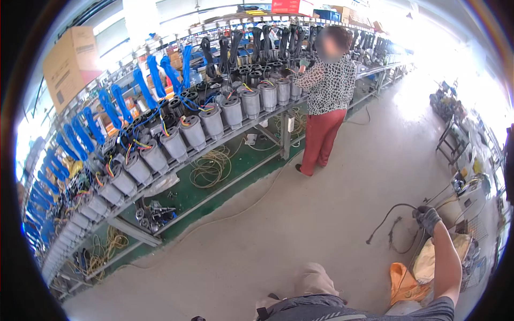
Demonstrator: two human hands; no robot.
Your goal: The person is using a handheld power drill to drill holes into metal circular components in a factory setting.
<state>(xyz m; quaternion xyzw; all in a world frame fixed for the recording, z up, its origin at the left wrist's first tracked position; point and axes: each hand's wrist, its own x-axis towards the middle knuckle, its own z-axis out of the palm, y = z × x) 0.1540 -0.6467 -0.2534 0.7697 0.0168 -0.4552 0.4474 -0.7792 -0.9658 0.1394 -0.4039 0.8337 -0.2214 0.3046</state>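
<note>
My right hand (427,218), in a dark grey glove, reaches out at the right side. Its fingers are closed around a black power cord (390,211), whose free end arcs left and droops to a plug. Another dark loop of cord (393,245) hangs just below the hand. Beneath my forearm lie a cream-coloured sack (426,261) and an orange bag (404,283). My left hand is outside the picture.
A long metal bench (214,143) carries a row of grey motor housings (193,132), with blue cord bundles (143,88) and black cord bundles (235,48) hanging above. A co-worker (326,80) stands beside it. Coiled cable (211,167) lies underneath. A metal stand (454,140) is at right.
</note>
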